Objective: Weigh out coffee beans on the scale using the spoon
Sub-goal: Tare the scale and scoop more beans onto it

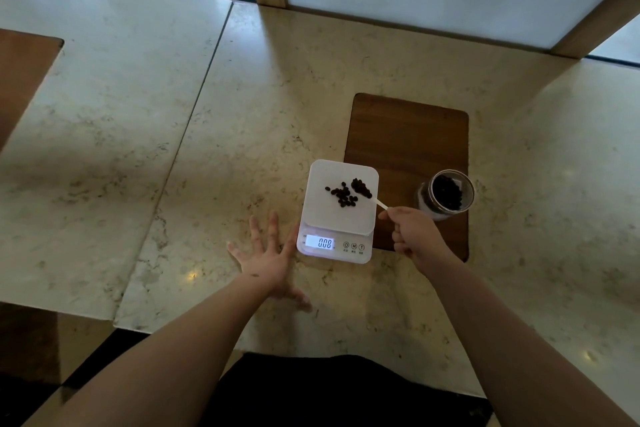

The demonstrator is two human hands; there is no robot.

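**Beans go on the scale**

A person's right hand [414, 236] pinches a white spoon [372, 198] loaded with coffee beans [343, 196] over the white scale [337, 215] on a marble table [242, 114]. The left hand [266, 262] lies spread flat, just left of the scale. An open jar [446, 194] of beans stands right, on a wooden board [408, 135].

A pale marbled surface [242, 121] is filling most of the frame. A white scale [337, 218] is sitting at center, overlapping a brown wooden board [408, 139] lying right of center. The open left hand [266, 262] is resting flat beside the scale.
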